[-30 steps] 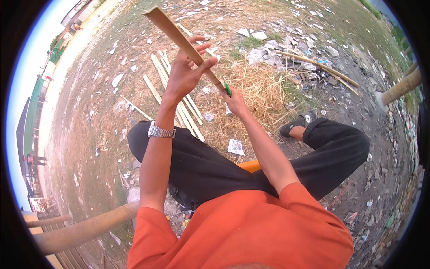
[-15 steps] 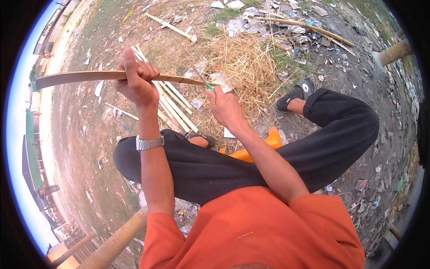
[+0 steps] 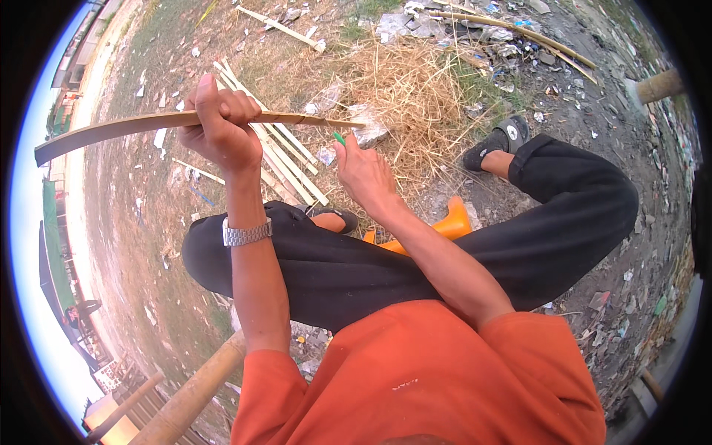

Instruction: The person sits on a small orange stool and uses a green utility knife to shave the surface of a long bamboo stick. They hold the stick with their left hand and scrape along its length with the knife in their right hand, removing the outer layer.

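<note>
My left hand (image 3: 222, 130) is raised, its fingers wrapped round a long, curved bamboo strip (image 3: 111, 133) with the thumb on top. One end of the strip sticks out far to the left; the narrower end points right, over the straw. My right hand (image 3: 367, 174) grips a knife by its green handle (image 3: 339, 139), just below the strip's narrow end. The blade is hard to make out, so I cannot tell whether it touches the strip. Beneath the strip, several pale split bamboo strips (image 3: 285, 167) lie on the ground.
A heap of thin shavings (image 3: 404, 104) lies ahead of my right hand. Between my legs sits an orange plastic object (image 3: 452, 221). Bamboo poles (image 3: 193, 389) show at lower left, and another pole (image 3: 658, 86) at right. Scraps litter the ground around longer bamboo pieces (image 3: 512, 30).
The strip has tilted, its left end lower and further left, its narrow end higher. My right hand with the knife has shifted slightly left, and the blade shows less clearly.
</note>
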`<state>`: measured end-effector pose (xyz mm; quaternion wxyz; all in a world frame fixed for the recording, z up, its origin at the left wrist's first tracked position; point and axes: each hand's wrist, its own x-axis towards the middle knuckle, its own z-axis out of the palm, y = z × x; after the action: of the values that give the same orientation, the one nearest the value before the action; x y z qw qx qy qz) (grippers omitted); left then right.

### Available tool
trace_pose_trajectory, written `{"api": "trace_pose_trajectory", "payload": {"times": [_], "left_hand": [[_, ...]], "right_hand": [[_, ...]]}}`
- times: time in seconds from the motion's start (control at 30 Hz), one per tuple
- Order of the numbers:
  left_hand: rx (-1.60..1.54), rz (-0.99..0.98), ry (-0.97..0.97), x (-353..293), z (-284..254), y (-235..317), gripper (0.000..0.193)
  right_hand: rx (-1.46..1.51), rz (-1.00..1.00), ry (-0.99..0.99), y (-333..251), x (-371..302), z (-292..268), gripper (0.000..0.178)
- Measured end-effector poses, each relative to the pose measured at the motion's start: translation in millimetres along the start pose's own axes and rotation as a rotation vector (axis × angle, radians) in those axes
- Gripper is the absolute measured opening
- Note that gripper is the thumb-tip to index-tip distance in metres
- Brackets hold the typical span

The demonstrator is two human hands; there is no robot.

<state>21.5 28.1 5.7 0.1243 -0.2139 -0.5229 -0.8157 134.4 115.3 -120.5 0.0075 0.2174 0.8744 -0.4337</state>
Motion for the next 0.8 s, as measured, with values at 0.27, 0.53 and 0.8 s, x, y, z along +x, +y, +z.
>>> {"api": "trace_pose_trajectory", "payload": {"times": [0.27,0.53,0.8], "left_hand": [[-0.001,-0.004,0.007,-7,-3,4,0.038],[0.020,-0.007,0.036,-6,1,6,0.040],[0.032,0.001,0.002,-9,9,5,0.038]], "right_hand": [[-0.003,0.004,-0.040,3,-3,-1,0.037],[-0.048,0.034,-0.011,38,12,19,0.041],[-0.095,0.230,-0.117,75,26,39,0.040]]}}
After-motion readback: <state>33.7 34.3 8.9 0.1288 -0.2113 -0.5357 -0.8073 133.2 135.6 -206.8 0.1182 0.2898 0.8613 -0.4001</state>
